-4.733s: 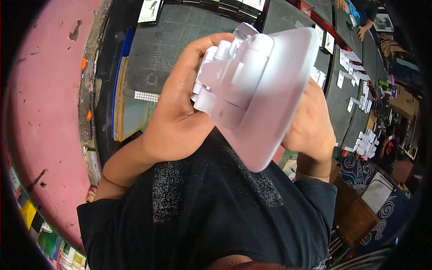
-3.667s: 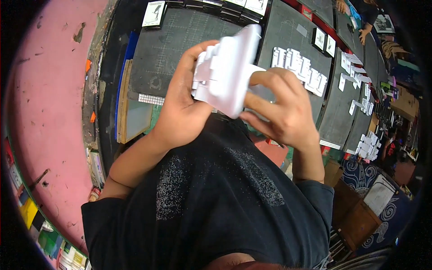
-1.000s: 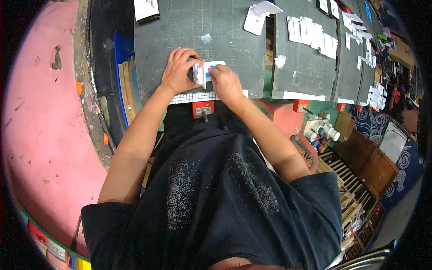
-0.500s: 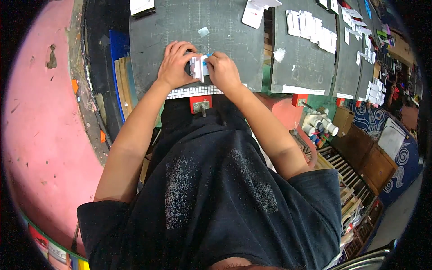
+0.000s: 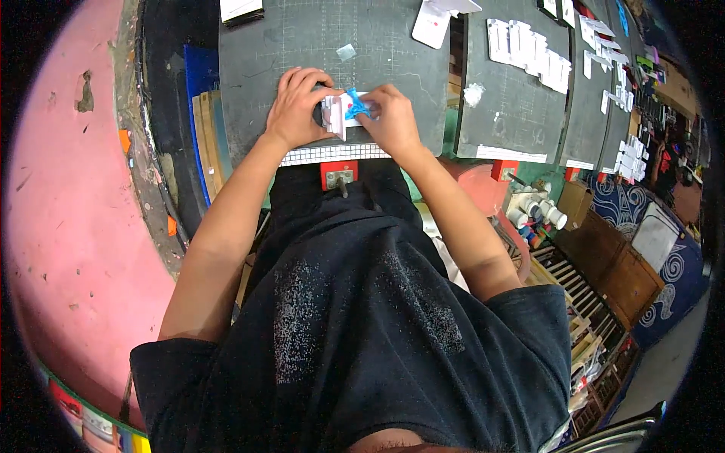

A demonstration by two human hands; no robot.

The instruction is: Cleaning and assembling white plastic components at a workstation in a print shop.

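At the near edge of a dark grey board (image 5: pixel 264 60), my left hand (image 5: pixel 294 109) grips a small white piece (image 5: pixel 339 117) with a raised flap, its thumb and fingers on either side. To its right my right hand (image 5: pixel 394 117) is curled, with fingers and thumb pinching a crumpled bright blue scrap (image 5: pixel 354 105). The scrap lies against the white piece, beside a small red mark. Whether it is cloth or thin plastic I cannot tell. My fingers hide part of the white piece.
A white stack (image 5: pixel 242 9) sits at the far left of the board, another white flapped piece (image 5: pixel 430 26) at its far right. Rows of white pieces (image 5: pixel 521 49) lie on the boards to the right. A red clamp (image 5: pixel 339 175) juts below the near edge.
My right hand has shifted slightly right, and more of the blue scrap shows between it and the white piece. My left hand keeps its hold in about the same place.
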